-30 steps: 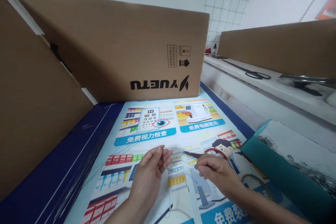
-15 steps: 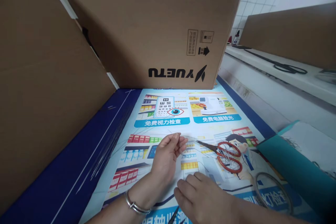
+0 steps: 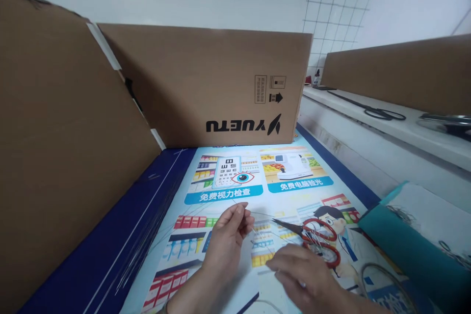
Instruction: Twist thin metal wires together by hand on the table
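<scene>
My left hand (image 3: 230, 230) is closed in a pinch, thumb against forefinger, on a thin wire (image 3: 262, 214) that runs off to the right towards the scissors. My right hand (image 3: 303, 274) is lower and to the right, its thumb and forefinger closed where a strand leads down from the left hand. Its other fingers are partly hidden and slightly blurred. Just beyond it lie red-handled scissors (image 3: 287, 226), points to the left, with several short wire pieces (image 3: 317, 235) across the handles. Everything rests on a printed poster sheet (image 3: 221, 208).
A wire coil (image 3: 362, 274) lies at the lower right. Beside it is a teal box (image 3: 408, 235) with wire bits on its pale top. Long wires (image 3: 136, 250) lie along the blue left edge. Cardboard panels (image 3: 206, 78) wall the back and left. Black scissors (image 3: 382, 114) sit on a white ledge.
The view has tilted up. My right hand has moved nearer the red-handled scissors, its curled fingers extending into a pinch. Dark tool tips at the bottom edge have left view. My left hand keeps its pinch.
</scene>
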The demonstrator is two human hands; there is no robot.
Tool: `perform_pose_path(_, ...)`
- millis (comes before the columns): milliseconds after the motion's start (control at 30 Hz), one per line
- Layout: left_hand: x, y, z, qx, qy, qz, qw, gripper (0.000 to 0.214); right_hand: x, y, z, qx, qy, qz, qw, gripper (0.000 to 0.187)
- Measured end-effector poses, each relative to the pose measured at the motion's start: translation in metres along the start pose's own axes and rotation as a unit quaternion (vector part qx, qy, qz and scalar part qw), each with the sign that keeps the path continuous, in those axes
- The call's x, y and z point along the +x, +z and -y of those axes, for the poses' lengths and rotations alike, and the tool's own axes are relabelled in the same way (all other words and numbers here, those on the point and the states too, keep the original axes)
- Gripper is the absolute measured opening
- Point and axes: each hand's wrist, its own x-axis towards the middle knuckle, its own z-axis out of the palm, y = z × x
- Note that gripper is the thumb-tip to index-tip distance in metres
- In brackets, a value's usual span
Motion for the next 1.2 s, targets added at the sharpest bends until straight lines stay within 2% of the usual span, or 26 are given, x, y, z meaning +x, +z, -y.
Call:
perform_pose_path(33,0.0,0.001,-0.001,-0.002,0.004,0.005,1.0,0.024,0.0,-0.005,-0.004,0.065,0.087,-0.013,0.994,0.017)
perform_pose_path(67,0.0,0.002,-0.002,-0.005,0.008,0.01,1.0,0.025,0.0,-0.008,-0.009,0.126,0.174,-0.03,0.976,0.014)
perform_pose_path(133,-0.002,0.003,-0.004,-0.012,0.01,0.02,1.0,0.025,-0.002,-0.013,-0.02,0.255,0.314,-0.062,0.912,0.012)
perform_pose_path(200,-0.006,0.005,-0.006,-0.022,0.007,0.032,0.999,0.023,-0.005,-0.012,-0.032,0.35,0.361,-0.113,0.857,0.011)
perform_pose_path(267,-0.01,0.007,-0.009,-0.022,-0.001,0.059,0.998,0.019,-0.008,-0.008,-0.042,0.42,0.371,-0.146,0.815,0.013)
perform_pose_path(367,-0.015,0.009,-0.011,0.027,-0.028,0.135,0.99,0.017,-0.012,-0.004,-0.048,0.471,0.367,-0.175,0.783,0.016)
perform_pose_path(467,-0.017,0.009,-0.011,0.142,-0.075,0.2,0.967,0.022,-0.011,-0.006,-0.046,0.441,0.362,-0.173,0.803,0.017)
perform_pose_path(567,-0.017,0.009,-0.009,0.256,-0.111,0.232,0.932,0.027,-0.007,-0.01,-0.041,0.387,0.371,-0.14,0.832,0.019)
perform_pose_path(667,-0.018,0.009,-0.008,0.305,-0.125,0.248,0.911,0.034,-0.005,-0.012,-0.039,0.377,0.384,-0.114,0.835,0.02)
perform_pose_path(767,-0.019,0.01,-0.007,0.306,-0.132,0.246,0.91,0.034,-0.003,-0.012,-0.039,0.368,0.385,-0.086,0.842,0.017)
perform_pose_path(1000,-0.023,0.01,-0.008,0.267,-0.125,0.231,0.927,0.025,0.0,-0.013,-0.035,0.284,0.358,-0.038,0.889,0.012)
perform_pose_path(1100,-0.026,0.009,-0.007,0.282,-0.102,0.235,0.925,0.022,0.005,-0.013,-0.029,0.264,0.35,-0.013,0.899,0.008)
perform_pose_path(1200,-0.026,0.009,-0.005,0.303,-0.108,0.224,0.92,0.025,0.012,-0.014,-0.026,0.248,0.336,0.029,0.908,0.006)
